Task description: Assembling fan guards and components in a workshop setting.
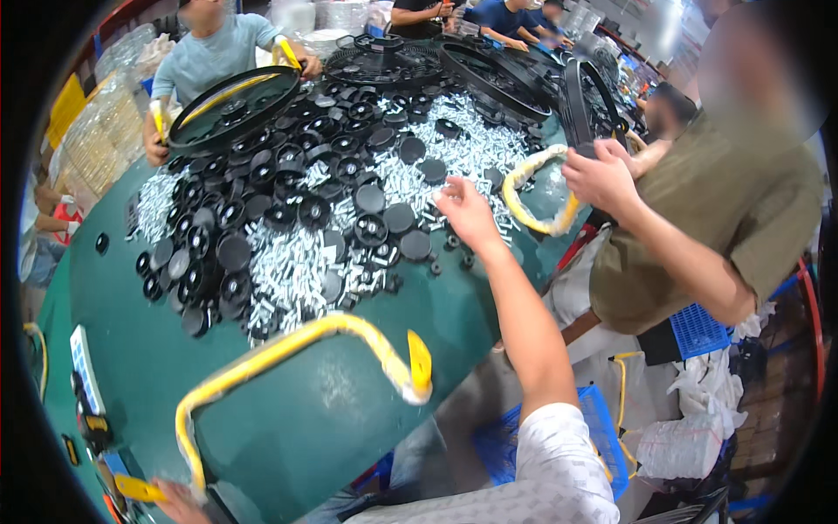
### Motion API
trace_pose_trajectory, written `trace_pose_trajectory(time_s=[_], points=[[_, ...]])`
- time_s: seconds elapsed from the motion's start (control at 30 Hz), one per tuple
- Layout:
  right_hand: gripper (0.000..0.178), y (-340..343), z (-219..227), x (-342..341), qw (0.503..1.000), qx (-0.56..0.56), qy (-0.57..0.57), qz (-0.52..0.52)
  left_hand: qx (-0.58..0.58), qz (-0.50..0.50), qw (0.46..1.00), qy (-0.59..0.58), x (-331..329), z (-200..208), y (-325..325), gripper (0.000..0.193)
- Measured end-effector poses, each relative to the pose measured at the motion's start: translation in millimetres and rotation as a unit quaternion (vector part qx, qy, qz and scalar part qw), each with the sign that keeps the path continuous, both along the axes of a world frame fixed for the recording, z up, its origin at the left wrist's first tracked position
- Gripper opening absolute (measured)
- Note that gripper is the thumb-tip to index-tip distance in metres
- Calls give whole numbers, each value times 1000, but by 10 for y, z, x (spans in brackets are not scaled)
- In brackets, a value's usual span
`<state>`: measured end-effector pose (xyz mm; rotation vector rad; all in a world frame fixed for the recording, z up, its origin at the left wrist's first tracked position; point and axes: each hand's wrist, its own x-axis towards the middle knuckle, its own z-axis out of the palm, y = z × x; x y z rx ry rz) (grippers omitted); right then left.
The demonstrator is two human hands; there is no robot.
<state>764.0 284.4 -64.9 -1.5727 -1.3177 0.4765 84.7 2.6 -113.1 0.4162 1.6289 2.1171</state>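
Note:
At the lower left edge my left hand (179, 505), only partly in view, grips the end of a bent yellow tube frame (288, 345), next to a flat yellow tab. The frame lies tilted over the green table, with another flat yellow tab at its far end. My right hand (469, 214) is stretched over the right side of a heap of silver bolts (301, 271). Its thumb and fingers are pinched together; whatever is between them is too small to make out. Round black plastic wheels or caps (234, 251) lie in and around the bolts.
Across the green table (349, 428), a person holds a black wheel rim (231, 109) with a yellow tube. At right, a person in olive handles another yellow frame (541, 218). A white power strip (87, 368) and tools line the left edge. A blue crate (602, 437) stands below right.

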Motion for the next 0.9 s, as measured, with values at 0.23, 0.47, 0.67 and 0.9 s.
trace_pose_trajectory(time_s=[0.23, 0.47, 0.67, 0.9], points=[[67, 1849, 262, 884, 954, -64, -219, -193, -363, -11, 845, 392, 829, 871, 70, 37], [58, 2838, 376, 1843, 819, -65, -470, -324, -414, 29, 855, 311, 1111, 1104, 339, 35], [45, 3293, 476, 2269, 846, -149, -447, -250, -402, 54, 873, 271, 1001, 1011, 251, 34], [35, 3169, 887, 2070, 879, -8, -430, -206, -387, 56, 887, 244, 827, 895, 157, 33]])
